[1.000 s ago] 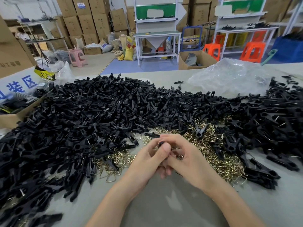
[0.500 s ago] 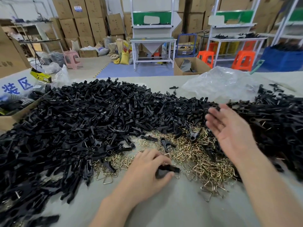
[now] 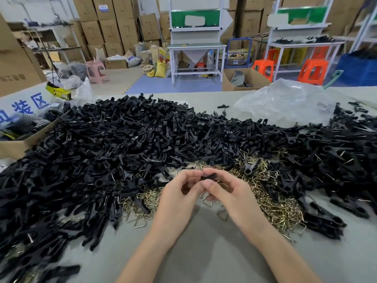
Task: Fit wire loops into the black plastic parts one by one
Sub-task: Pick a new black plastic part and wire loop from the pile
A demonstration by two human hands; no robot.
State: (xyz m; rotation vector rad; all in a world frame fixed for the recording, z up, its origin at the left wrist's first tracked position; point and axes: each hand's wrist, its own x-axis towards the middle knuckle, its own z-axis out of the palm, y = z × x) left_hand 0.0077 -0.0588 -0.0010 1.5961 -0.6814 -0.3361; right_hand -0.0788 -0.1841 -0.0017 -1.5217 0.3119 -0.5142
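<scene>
Black plastic part (image 3: 208, 177): we hold one piece up between both hands, above the near edge of the wire heap and lying roughly level.
Left hand (image 3: 179, 198): our fingers are curled, and the thumb and forefinger pinch the left end of the part.
Right hand (image 3: 234, 198): our fingers are curled here too. The thumb and forefinger pinch the right end, and the other fingers are folded underneath.
Wire loop (image 3: 207, 201): a pale triangular loop shows just below our fingertips. We cannot tell whether it hangs from the part or lies on the table.
Loose loops (image 3: 271, 203): a brass-coloured heap spreads behind our hands and to their right. A few single triangles lie to the near left.
Pile of parts (image 3: 122, 144): black pieces cover the table from the near left across the middle to the far right, partly over the loops.
Table (image 3: 204, 258): we see bare grey surface under our forearms.
Plastic bag (image 3: 285, 101): it is clear and crumpled, at the far right beyond the pile.
Cardboard box (image 3: 18, 146): it sits at the left edge, touching the pile.
Workbench (image 3: 196, 45): it is white and stands on the floor beyond the table.
Orange stools (image 3: 313, 71): they stand at the far right, under another bench.
Pink stool (image 3: 95, 71): it stands at the far left, near stacked cartons.
</scene>
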